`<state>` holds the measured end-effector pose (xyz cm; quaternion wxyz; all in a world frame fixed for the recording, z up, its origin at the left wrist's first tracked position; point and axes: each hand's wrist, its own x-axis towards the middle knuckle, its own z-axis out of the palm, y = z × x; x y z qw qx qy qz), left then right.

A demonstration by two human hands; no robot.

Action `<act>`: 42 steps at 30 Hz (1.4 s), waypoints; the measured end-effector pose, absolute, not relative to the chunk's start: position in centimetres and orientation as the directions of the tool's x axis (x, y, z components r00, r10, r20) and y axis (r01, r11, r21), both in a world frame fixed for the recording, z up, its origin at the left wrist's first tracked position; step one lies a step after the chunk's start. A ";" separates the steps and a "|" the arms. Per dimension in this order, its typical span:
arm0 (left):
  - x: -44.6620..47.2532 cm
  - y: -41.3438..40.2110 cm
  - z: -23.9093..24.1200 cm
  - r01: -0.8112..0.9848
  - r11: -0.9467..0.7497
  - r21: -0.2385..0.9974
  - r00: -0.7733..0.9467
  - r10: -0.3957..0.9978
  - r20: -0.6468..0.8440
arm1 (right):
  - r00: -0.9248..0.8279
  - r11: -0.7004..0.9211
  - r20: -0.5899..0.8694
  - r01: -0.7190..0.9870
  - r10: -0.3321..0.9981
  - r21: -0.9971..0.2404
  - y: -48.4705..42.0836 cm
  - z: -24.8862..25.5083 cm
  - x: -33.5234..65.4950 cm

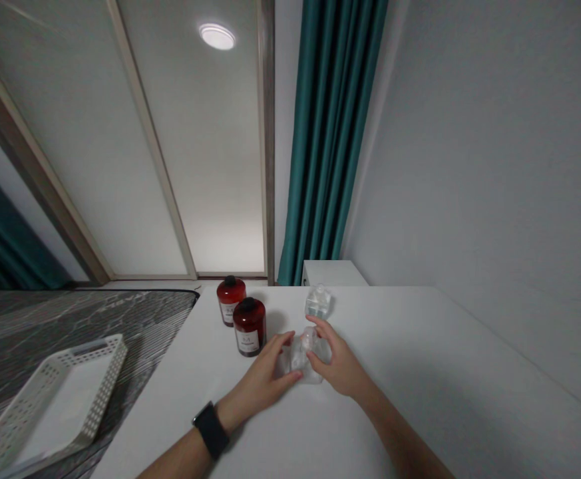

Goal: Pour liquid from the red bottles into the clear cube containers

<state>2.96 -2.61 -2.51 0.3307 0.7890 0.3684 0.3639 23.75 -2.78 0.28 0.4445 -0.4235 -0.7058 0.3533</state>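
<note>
A clear, faceted bottle (297,359) rests on the white table in front of me. My left hand (270,376) curves around its left side, thumb in front and fingers behind. At the bottle's narrow upper part, the thumb and index finger of my right hand (340,366) close around a clear knob-like top (310,337). Whether that top is a separate stopper, I cannot tell. Just behind my right fingers sits a second clear container (319,301). Two dark red bottles with black caps and white labels, a nearer one (249,326) and a farther one (230,299), stand to the left.
The white table (420,412) reaches to the wall (494,166) on the right. A white perforated basket (55,399) lies lower left, over a grey patterned rug (155,313). Behind the table are a small white cabinet (335,273), a teal curtain (335,133) and frosted sliding doors (210,166).
</note>
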 end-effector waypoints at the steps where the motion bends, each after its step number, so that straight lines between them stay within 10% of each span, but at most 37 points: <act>1: 3.0 -2.6 -2.4 0.341 -0.508 0.791 0.463 0.823 0.329 | -0.260 0.386 0.319 0.271 0.911 -0.882 -2.8 0.4 23.8; 42: 3.1 -2.8 -2.1 0.337 -0.488 0.805 0.458 0.832 0.312 | -0.291 0.368 0.299 0.223 0.909 -0.903 -2.0 0.8 24.5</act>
